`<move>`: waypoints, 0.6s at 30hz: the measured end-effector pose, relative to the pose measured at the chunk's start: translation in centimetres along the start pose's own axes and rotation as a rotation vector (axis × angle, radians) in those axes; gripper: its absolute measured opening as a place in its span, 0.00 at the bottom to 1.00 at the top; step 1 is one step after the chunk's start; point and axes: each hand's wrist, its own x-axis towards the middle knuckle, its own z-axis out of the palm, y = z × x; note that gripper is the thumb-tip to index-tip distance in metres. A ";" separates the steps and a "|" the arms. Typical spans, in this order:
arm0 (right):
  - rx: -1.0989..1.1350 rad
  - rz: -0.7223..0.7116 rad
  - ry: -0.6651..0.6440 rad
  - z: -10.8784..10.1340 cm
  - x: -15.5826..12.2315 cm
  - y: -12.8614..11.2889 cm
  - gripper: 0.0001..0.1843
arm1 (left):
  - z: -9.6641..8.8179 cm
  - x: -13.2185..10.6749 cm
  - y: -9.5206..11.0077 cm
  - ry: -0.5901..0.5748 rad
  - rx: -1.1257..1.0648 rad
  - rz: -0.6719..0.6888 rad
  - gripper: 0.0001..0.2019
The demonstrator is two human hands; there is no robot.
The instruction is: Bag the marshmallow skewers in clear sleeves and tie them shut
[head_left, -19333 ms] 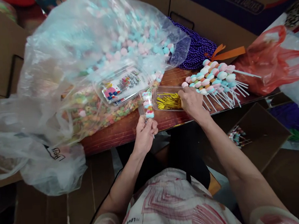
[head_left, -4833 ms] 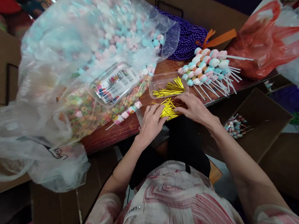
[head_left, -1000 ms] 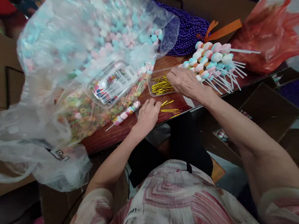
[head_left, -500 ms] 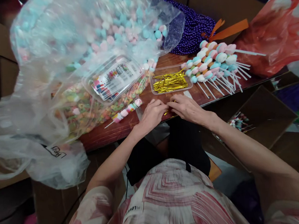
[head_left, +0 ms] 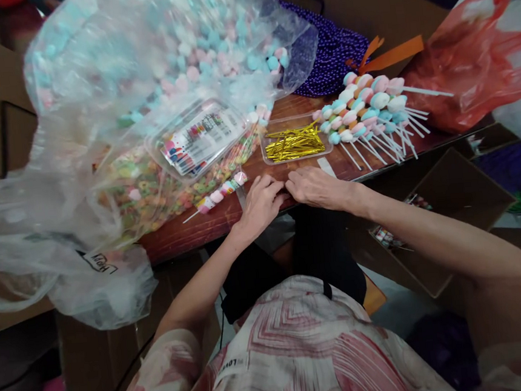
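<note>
My left hand [head_left: 261, 203] and my right hand [head_left: 314, 186] are close together at the front edge of the wooden table, fingertips nearly touching. The fingers of both are bent and closed, and they hide whatever is between them. Just beyond them lies a clear plastic tray [head_left: 298, 158] of gold twist ties [head_left: 293, 143]. Left of my left hand is a wrapped marshmallow skewer [head_left: 217, 196] on a white stick. To the right of the tray, marshmallow skewers [head_left: 367, 110] are piled with their white sticks pointing towards the front and right.
A big clear bag [head_left: 175, 57] of pastel marshmallows covers the table's left side, with a lidded plastic box [head_left: 200, 137] and bagged ring-shaped candies [head_left: 146, 193] before it. Purple bead strings [head_left: 334, 52] and a red plastic bag [head_left: 464, 74] lie behind. A cardboard box [head_left: 462, 202] stands below right.
My right hand has turned and shifted slightly left, towards my left hand. Shiny gold bits that showed between my fingers are now hidden. The view has shifted a little.
</note>
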 end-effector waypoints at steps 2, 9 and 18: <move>-0.007 -0.005 -0.023 0.0 -0.2 0.2 0.14 | 0.0 -0.2 -0.2 0.056 -0.038 -0.010 0.07; 0.065 0.157 0.018 -1.6 -1.0 1.1 0.17 | -1.6 -2.0 -1.4 0.286 -0.171 -0.077 0.07; 0.130 0.458 0.050 -1.1 2.1 7.4 0.18 | -1.8 -2.0 -1.0 0.257 -0.197 -0.076 0.08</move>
